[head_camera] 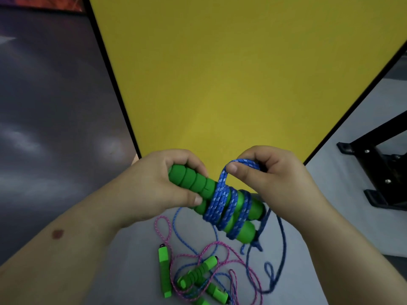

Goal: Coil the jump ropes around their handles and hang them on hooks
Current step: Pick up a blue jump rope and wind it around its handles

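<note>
My left hand (158, 183) grips two green foam handles (193, 180) held side by side. A blue speckled rope (222, 203) is wound around them in several turns. My right hand (271, 177) pinches a doubled loop of this blue rope just above the handles. The rope's loose tail (279, 249) hangs down to the floor. Below lie more jump ropes: a pink rope (222, 258) tangled with a thin blue one, and several green handles (165, 274).
A yellow panel (231, 73) with a black frame stands straight ahead. A dark wall is at the left. A black metal stand foot (378, 175) sits on the grey floor (343, 216) at the right. No hooks are in view.
</note>
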